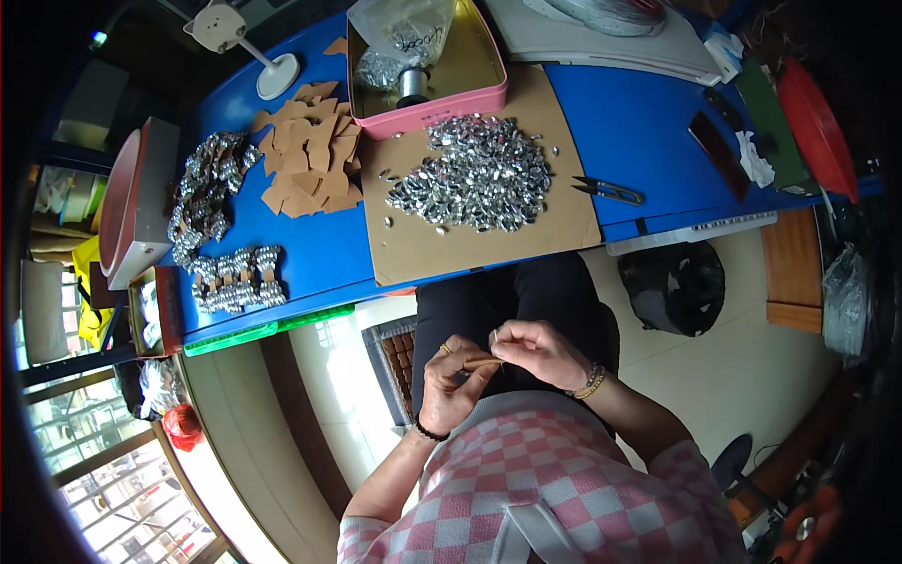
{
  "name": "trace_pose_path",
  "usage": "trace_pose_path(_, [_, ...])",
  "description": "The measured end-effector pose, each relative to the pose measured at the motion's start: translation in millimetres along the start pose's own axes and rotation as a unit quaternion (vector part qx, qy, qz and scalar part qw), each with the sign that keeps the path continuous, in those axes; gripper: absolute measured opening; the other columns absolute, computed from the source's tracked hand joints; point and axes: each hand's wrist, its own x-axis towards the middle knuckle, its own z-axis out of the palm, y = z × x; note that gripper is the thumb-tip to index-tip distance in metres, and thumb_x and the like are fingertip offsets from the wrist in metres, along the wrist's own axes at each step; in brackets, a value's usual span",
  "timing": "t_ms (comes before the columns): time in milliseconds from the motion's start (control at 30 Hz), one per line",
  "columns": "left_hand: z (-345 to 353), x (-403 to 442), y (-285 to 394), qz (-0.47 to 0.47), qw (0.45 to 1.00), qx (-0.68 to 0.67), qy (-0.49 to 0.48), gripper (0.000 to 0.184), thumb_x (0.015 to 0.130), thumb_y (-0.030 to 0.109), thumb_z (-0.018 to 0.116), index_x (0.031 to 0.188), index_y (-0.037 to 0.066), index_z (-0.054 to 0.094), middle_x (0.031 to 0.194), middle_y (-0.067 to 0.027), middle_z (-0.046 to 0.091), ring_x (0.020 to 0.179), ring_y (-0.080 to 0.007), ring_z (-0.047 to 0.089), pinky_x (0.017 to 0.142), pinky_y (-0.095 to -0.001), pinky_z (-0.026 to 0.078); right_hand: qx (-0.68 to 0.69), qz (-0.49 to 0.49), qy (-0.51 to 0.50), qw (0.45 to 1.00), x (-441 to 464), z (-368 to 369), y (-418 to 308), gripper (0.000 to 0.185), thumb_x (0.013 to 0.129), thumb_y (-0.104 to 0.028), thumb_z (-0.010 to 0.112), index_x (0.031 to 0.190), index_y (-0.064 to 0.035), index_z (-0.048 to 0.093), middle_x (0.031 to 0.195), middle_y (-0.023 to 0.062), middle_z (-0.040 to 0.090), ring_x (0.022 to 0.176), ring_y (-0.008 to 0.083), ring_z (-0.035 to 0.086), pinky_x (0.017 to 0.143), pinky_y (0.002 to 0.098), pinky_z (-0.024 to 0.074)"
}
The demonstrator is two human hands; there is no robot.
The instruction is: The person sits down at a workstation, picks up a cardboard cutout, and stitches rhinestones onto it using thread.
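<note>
My left hand is closed above my lap, pinching a small brown cardboard piece between thumb and fingers. My right hand meets it at the card's right end, fingertips pressed together. What the right fingertips hold, if anything, is too small to make out. Farther forward on the table, a pile of shiny silver beads is spread on a cardboard sheet. Left of the beads lies a heap of cut brown card pieces.
A pink-rimmed tin holds a plastic bag and a wire spool. Thread snips lie on the right of the blue table. Bead-wrapped cards sit at the left, near a white stand.
</note>
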Motion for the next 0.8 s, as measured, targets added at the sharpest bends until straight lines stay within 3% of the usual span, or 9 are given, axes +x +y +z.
trace_pose_path(167, [0.7, -4.0, 10.5, 0.022, 0.995, 0.0, -0.093, 0.012, 0.07, -0.007, 0.062, 0.081, -0.001, 0.065, 0.079, -0.0075, 0.058, 0.07, -0.0158, 0.053, 0.064, -0.0272, 0.043, -0.014, 0.031, 0.145, 0.989, 11.5, -8.0, 0.8, 0.01, 0.087, -0.016, 0.053, 0.09, -0.0071, 0.056, 0.079, -0.0014, 0.056, 0.061, 0.004, 0.048, 0.056, 0.0193, 0.0386])
trace_pose_path(267, [-4.5, -7.4, 6.4, -0.088, 0.984, -0.152, -0.032, 0.01, 0.072, -0.005, 0.061, 0.082, -0.001, 0.063, 0.084, -0.0087, 0.058, 0.069, -0.0158, 0.053, 0.064, -0.0281, 0.044, 0.303, 0.04, 0.128, 0.944, 7.2, -14.3, -14.5, 0.015, 0.09, -0.017, 0.047, 0.096, -0.0052, 0.055, 0.078, -0.0018, 0.053, 0.053, 0.0028, 0.039, 0.05, 0.0193, 0.0321])
trace_pose_path(300, [-6.4, -4.8, 4.2, -0.136, 0.964, -0.228, -0.004, 0.01, 0.073, -0.004, 0.06, 0.082, -0.001, 0.061, 0.086, -0.0093, 0.057, 0.069, -0.0158, 0.052, 0.064, -0.0286, 0.044, 0.301, 0.039, 0.128, 0.944, 3.6, -20.7, -16.4, 0.015, 0.09, -0.017, 0.047, 0.096, -0.0052, 0.055, 0.078, -0.0018, 0.053, 0.053, 0.0028, 0.039, 0.05, 0.0193, 0.0321])
trace_pose_path(367, [-14.1, -1.4, -1.1, -0.147, 0.944, -0.295, 0.028, 0.009, 0.074, -0.002, 0.06, 0.083, 0.0, 0.06, 0.088, -0.0097, 0.057, 0.068, -0.0154, 0.052, 0.063, -0.0279, 0.044, 0.505, -0.013, 0.132, 0.853, -8.9, -42.3, -19.6, 0.015, 0.091, -0.017, 0.043, 0.097, -0.0071, 0.053, 0.071, -0.0023, 0.048, 0.048, 0.0038, 0.034, 0.046, 0.0195, 0.0291])
trace_pose_path(433, [-29.5, -1.7, -3.8, -0.171, 0.889, -0.415, 0.089, 0.009, 0.077, 0.001, 0.058, 0.086, 0.001, 0.058, 0.092, -0.0104, 0.056, 0.067, -0.0147, 0.052, 0.063, -0.0267, 0.044, 0.541, -0.069, 0.143, 0.826, -23.7, -73.4, -12.0, 0.016, 0.092, -0.019, 0.041, 0.095, -0.0084, 0.053, 0.065, -0.0028, 0.042, 0.046, 0.0041, 0.033, 0.046, 0.0192, 0.0291])
trace_pose_path(600, [-62.2, 2.8, 3.1, -0.099, 0.822, -0.545, 0.134, 0.009, 0.079, 0.004, 0.056, 0.087, 0.002, 0.055, 0.088, -0.0103, 0.057, 0.067, -0.0137, 0.053, 0.061, -0.0237, 0.044, 0.441, -0.104, 0.278, 0.847, -81.6, -185.4, 48.6, 0.012, 0.091, -0.018, 0.044, 0.088, -0.0098, 0.052, 0.062, -0.004, 0.038, 0.043, 0.0047, 0.03, 0.043, 0.0194, 0.0266])
trace_pose_path(667, [-67.2, 2.7, 3.5, -0.113, 0.827, -0.54, 0.112, 0.008, 0.08, 0.004, 0.055, 0.088, 0.001, 0.055, 0.085, -0.01, 0.058, 0.066, -0.0135, 0.053, 0.06, -0.0223, 0.044, 0.358, -0.079, 0.463, 0.807, -99.8, -209.7, 62.2, 0.01, 0.09, -0.018, 0.047, 0.084, -0.0111, 0.051, 0.06, -0.0049, 0.038, 0.041, 0.0039, 0.029, 0.04, 0.0186, 0.0239])
trace_pose_path(700, [-67.1, 2.6, 3.7, -0.121, 0.829, -0.536, 0.1, 0.008, 0.081, 0.003, 0.054, 0.088, 0.001, 0.056, 0.083, -0.0098, 0.059, 0.065, -0.0134, 0.054, 0.059, -0.0215, 0.043, 0.356, -0.079, 0.462, 0.808, -94.7, -203.2, 56.2, 0.01, 0.09, -0.018, 0.047, 0.084, -0.0111, 0.051, 0.06, -0.0049, 0.038, 0.041, 0.0039, 0.029, 0.04, 0.0186, 0.0239])
trace_pose_path(800, [-39.4, 4.4, 7.8, -0.187, 0.857, -0.468, 0.113, 0.008, 0.082, 0.005, 0.056, 0.088, 0.0, 0.056, 0.08, -0.0087, 0.059, 0.064, -0.0135, 0.054, 0.059, -0.022, 0.043, 0.098, -0.014, 0.426, 0.899, -58.9, -130.4, 18.8, 0.011, 0.089, -0.019, 0.048, 0.082, -0.0119, 0.051, 0.058, -0.0057, 0.04, 0.04, 0.0021, 0.031, 0.036, 0.0173, 0.0248])
